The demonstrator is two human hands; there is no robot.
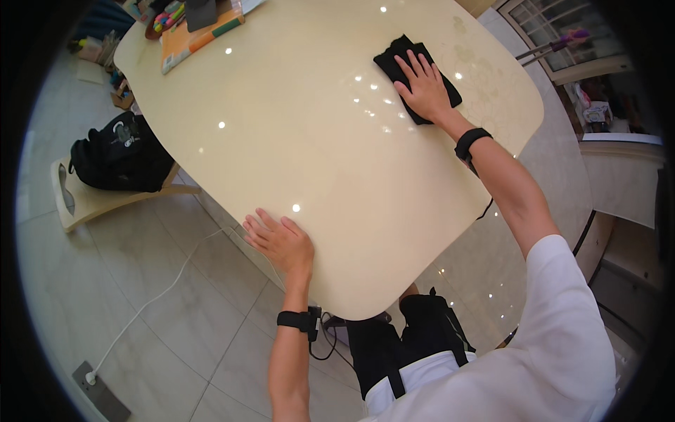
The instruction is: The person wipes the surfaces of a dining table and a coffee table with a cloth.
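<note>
A folded black cloth (411,112) lies on the cream tabletop (337,148) toward the far right. My right hand (427,90) rests flat on it, palm down, with its fingers stretched out and spread. Along the left near edge of the table sits my left hand (283,246), palm down and open, holding nothing. Its fingertips reach to the table's edge. Both wrists wear black straps. Wet-looking smears show on the tabletop to the right of the cloth.
An orange-and-green book (204,39) lies at the far left of the table beside colourful stationery. A black backpack (121,155) sits on a wooden chair (77,209) to the left. A white cable (169,285) runs from a floor socket (102,394) toward the table.
</note>
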